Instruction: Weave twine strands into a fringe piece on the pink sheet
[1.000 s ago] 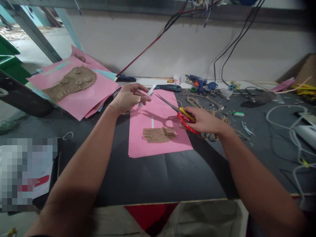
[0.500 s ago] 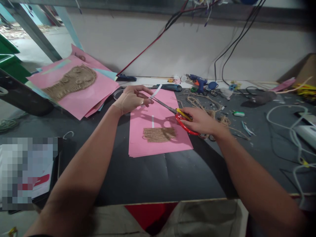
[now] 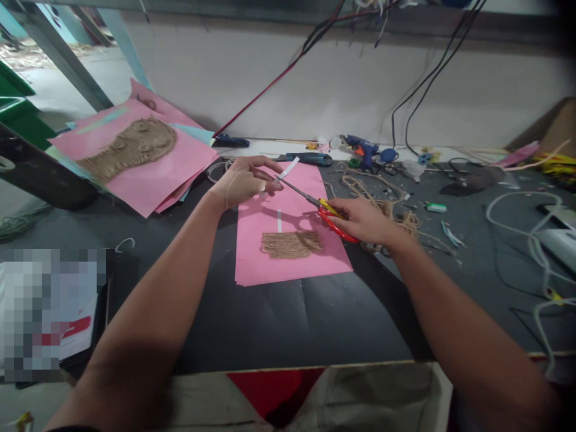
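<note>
My left hand (image 3: 248, 181) pinches a narrow white strip (image 3: 289, 168) above the top of the pink sheets (image 3: 256, 273). In my right hand (image 3: 360, 219) are scissors (image 3: 335, 223) with red and yellow handles, their blades pointing left and meeting the strip by my left fingertips. The blades look nearly closed. A block of brown twine rows (image 3: 291, 245) lies on the pink paper below my hands, and a second white strip (image 3: 279, 221) stands upright from its top edge.
Pink sheets with a brown twine shape (image 3: 144, 143) lie at the left. Behind are a cutter knife (image 3: 310, 159) and a blue glue gun (image 3: 365, 150). Loose twine (image 3: 407, 222) and white cable (image 3: 533, 231) spread on the right; a dark cylinder (image 3: 40, 174) is far left.
The strip's free end has shifted slightly right and down. The scissors have moved slightly left, with their tips still at the strip. Both hands keep their holds.
</note>
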`<state>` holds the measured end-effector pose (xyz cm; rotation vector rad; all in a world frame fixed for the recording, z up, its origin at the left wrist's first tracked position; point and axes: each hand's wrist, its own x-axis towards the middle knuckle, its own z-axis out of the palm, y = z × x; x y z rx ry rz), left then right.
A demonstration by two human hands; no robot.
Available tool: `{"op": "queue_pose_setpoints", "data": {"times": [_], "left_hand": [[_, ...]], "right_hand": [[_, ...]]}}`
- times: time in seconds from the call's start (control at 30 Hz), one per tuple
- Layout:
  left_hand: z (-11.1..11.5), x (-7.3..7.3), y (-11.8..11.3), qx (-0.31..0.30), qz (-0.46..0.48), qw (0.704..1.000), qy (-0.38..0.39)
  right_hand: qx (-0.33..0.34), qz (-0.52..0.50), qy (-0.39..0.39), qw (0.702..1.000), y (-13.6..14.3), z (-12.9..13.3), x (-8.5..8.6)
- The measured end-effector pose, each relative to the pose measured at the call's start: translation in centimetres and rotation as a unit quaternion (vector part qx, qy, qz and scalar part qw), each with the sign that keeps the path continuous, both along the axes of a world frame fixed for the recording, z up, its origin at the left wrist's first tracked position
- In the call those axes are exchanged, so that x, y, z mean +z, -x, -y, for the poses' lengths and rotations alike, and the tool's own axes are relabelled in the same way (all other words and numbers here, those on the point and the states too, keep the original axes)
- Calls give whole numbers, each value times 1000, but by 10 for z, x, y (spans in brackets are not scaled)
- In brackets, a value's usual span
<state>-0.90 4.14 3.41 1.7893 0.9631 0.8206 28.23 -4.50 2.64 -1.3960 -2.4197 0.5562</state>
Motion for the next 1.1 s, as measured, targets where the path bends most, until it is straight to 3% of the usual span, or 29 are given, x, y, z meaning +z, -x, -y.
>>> {"op": "queue_pose_setpoints", "data": {"times": [0.53,0.9,1.1], "left_hand": [[-1,1,0,-8,-8,1000,-6],[1,7,6,49,-12,999,17],[3,8,4,50,-16,998,31]], "right_hand": [[0,-16,-19,1000,-1,-1,-2],[-6,37,-65,997,-8,-4,-3],[-14,64,-69,996,-14,-2,1]]}}
